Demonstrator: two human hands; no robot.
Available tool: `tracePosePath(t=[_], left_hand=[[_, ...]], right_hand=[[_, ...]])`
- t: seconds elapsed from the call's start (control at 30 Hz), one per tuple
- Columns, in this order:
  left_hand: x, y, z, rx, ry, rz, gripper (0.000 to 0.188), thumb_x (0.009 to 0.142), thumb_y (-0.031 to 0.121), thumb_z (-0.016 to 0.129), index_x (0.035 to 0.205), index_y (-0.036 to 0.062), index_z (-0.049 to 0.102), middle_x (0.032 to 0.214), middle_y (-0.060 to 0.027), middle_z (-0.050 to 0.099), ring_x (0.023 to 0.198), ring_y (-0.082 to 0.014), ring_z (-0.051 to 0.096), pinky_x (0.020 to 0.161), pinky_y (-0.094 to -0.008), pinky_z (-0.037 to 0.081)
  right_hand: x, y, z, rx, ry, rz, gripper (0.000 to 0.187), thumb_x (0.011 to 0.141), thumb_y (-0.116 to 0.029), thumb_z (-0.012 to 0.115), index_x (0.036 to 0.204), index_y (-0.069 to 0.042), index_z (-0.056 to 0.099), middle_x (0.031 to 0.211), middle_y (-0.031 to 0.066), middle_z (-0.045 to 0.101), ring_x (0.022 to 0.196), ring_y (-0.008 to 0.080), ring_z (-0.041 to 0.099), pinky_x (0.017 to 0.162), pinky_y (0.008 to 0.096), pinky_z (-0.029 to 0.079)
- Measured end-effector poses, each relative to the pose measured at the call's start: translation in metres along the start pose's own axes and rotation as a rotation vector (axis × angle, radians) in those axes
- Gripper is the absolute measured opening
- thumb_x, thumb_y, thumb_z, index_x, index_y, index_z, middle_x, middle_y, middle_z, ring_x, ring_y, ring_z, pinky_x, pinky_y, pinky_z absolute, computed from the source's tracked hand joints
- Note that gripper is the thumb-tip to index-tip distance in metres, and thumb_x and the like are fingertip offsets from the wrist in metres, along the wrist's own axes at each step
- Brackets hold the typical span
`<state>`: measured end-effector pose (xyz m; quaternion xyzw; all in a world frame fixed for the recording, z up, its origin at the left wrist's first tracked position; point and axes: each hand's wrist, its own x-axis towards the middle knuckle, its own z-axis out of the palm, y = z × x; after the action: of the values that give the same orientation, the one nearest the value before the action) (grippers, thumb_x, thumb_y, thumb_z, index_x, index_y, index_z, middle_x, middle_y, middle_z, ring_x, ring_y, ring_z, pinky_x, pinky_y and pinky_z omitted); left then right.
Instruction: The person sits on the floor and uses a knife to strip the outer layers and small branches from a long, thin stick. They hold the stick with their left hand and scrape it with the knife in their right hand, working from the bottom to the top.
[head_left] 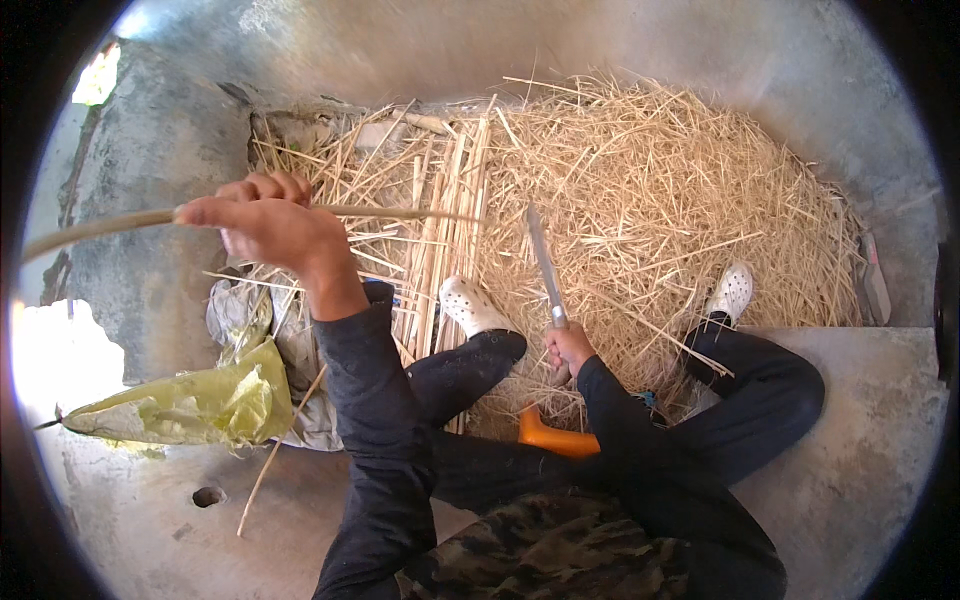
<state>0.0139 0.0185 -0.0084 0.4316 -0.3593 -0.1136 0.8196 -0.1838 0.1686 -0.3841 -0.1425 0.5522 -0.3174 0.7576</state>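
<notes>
My left hand is raised at the left, its fingers wrapped round a long, thin wooden stick. The stick runs roughly level, bending down toward the left rim, and its right end reaches over a row of split pale strips. Low in the middle, my right hand grips a long-bladed knife by its handle. The blade points up and away from me, tilted slightly left, apart from the stick. Beneath the blade lies a broad heap of straw-coloured shavings.
My feet wear white clogs, one beside the strips, one on the shavings. A yellow-green sack lies at the left, near a floor hole. An orange plastic object sits between my legs. A concrete wall stands behind the heap.
</notes>
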Motion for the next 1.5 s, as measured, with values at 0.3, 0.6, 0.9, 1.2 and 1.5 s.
tracePosePath(t=[0.3,0.6,0.9,1.2,1.5], left_hand=[[-0.035,-0.051,0.002,0.192,0.031,-0.018,0.061,0.091,0.07,0.017,0.058,0.0186,0.023,0.047,0.005,0.022,0.039,-0.0074,0.027,0.035,-0.0235,0.028],[-0.033,-0.063,-0.009,0.177,0.073,-0.006,0.061,0.093,0.067,0.024,0.058,0.0173,0.022,0.047,0.0031,0.025,0.04,-0.0079,0.026,0.038,-0.0226,0.029],[-0.021,-0.062,-0.002,0.23,0.121,-0.06,0.063,0.093,0.068,0.021,0.055,0.0172,0.022,0.046,0.0025,0.025,0.039,-0.0084,0.026,0.038,-0.0227,0.031],[-0.023,-0.06,-0.014,0.166,0.097,-0.005,0.061,0.093,0.066,0.024,0.057,0.0173,0.022,0.046,0.0032,0.025,0.039,-0.0081,0.026,0.038,-0.0226,0.03],[-0.025,-0.063,-0.017,0.308,0.073,-0.086,0.062,0.091,0.07,0.018,0.059,0.0177,0.022,0.047,0.0028,0.023,0.04,-0.0091,0.027,0.035,-0.0235,0.028]], right_hand=[[-0.056,-0.084,0.011,-0.223,0.169,-0.428,0.009,0.078,-0.007,0.054,0.073,-0.003,0.047,0.052,0.0025,0.045,0.032,0.0117,0.04,0.03,0.0302,0.035],[-0.106,-0.126,0.064,-0.366,0.25,-0.942,0.012,0.075,-0.008,0.058,0.081,0.0,0.052,0.058,0.0063,0.048,0.052,0.0117,0.045,0.051,0.0286,0.038],[0.067,0.088,-0.015,-0.776,0.4,-0.01,0.014,0.079,-0.013,0.059,0.075,0.0,0.057,0.051,0.0093,0.049,0.04,0.0211,0.05,0.041,0.0409,0.042],[0.012,0.026,0.007,-0.458,0.299,-0.46,0.017,0.077,-0.012,0.059,0.076,0.005,0.055,0.055,0.0155,0.054,0.047,0.0293,0.056,0.048,0.0406,0.044],[0.055,0.093,-0.018,-1.047,0.429,-0.255,0.023,0.077,-0.018,0.061,0.086,0.003,0.059,0.064,0.014,0.06,0.058,0.0291,0.064,0.057,0.0397,0.05]])
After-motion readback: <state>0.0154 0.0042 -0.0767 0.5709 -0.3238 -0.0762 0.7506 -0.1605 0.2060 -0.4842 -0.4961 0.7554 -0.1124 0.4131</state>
